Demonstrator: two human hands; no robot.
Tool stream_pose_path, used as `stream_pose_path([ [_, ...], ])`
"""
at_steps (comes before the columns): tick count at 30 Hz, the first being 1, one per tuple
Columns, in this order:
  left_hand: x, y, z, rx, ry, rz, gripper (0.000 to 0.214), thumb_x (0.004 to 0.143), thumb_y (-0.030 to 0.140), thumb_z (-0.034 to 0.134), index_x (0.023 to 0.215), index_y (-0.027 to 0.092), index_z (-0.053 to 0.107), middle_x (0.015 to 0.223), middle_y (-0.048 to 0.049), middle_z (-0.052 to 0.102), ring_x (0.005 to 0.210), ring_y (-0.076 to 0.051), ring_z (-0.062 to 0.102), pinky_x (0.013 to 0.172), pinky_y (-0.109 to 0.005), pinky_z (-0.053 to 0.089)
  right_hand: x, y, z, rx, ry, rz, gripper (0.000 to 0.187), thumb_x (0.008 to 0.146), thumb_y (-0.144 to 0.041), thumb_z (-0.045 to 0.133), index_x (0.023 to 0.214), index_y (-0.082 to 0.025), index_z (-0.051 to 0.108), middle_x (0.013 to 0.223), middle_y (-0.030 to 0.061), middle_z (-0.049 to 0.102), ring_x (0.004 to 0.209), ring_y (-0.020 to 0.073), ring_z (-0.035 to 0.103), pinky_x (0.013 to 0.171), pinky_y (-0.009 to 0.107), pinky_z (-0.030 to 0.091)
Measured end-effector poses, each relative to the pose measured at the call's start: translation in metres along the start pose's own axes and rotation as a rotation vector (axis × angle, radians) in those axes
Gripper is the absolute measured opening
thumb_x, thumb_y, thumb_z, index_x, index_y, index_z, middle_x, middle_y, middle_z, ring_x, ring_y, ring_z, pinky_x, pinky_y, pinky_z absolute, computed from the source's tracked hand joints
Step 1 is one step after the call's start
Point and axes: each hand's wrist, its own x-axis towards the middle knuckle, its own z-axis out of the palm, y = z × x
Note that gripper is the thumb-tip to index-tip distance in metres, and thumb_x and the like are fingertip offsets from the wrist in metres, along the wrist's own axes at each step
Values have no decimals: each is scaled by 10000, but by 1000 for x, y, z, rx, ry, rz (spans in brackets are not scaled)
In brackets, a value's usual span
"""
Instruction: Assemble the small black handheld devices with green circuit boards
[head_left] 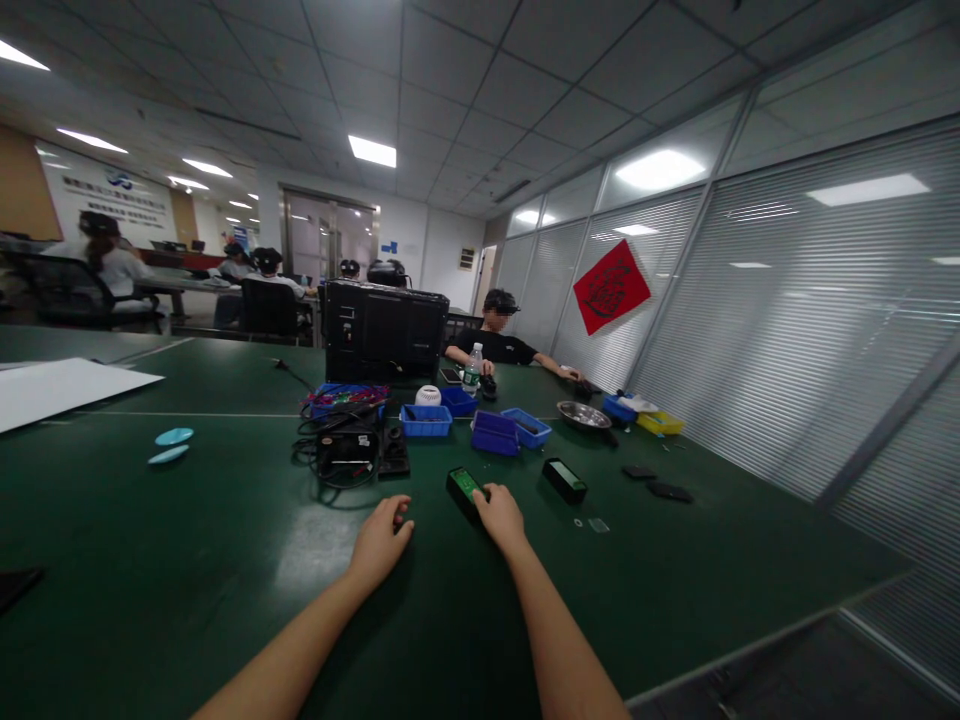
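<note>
A black rectangular case with a green circuit board (pixel 465 482) inside lies on the green table in front of me. My right hand (pixel 502 517) is closed at its near right end, thumb on the board; the fingertips are partly hidden. To the left, apart from the case, my left hand (pixel 379 540) rests near the tabletop with loosely curved fingers, thumb apart, holding nothing. A second black case (pixel 565 480) with a pale grey-green face sits right of my right hand. Close to it are a small ring (pixel 577 523) and a clear thin piece (pixel 598 525).
Blue bins (pixel 425 420), a purple-blue bin (pixel 495 433) and a metal bowl (pixel 583 416) stand beyond my hands. A black corded device (pixel 347 455) is at left. Flat black pieces (pixel 670 492) lie at right. Behind a water bottle (pixel 472 370), a person (pixel 510 345) sits at the table.
</note>
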Motion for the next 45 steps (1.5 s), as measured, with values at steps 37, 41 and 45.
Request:
stream_pose_path([
  [37, -2, 10, -2, 293, 149, -66, 472, 774, 361, 437, 1188, 135, 431, 1055, -111, 516, 935, -211, 541, 809, -292, 398, -42, -62, 68, 914, -233, 3, 177, 731, -318, 519, 808, -160, 531, 747, 27, 563, 628, 125, 548, 515, 237, 472],
  [41, 0, 8, -1, 144, 126, -50, 401, 782, 304, 413, 1142, 134, 460, 1072, -101, 555, 1012, -203, 518, 870, -301, 379, -41, -65, 67, 1232, -268, 186, 336, 662, -412, 620, 833, -138, 530, 650, -13, 509, 480, 80, 504, 474, 250, 491],
  [45, 0, 8, -3, -28, 108, -68, 320, 785, 331, 398, 1027, 149, 499, 983, -80, 600, 915, -193, 567, 806, -309, 419, -41, -66, 62, 1416, -294, 268, 396, 635, -435, 650, 874, -147, 520, 603, -18, 521, 456, 86, 511, 465, 250, 485],
])
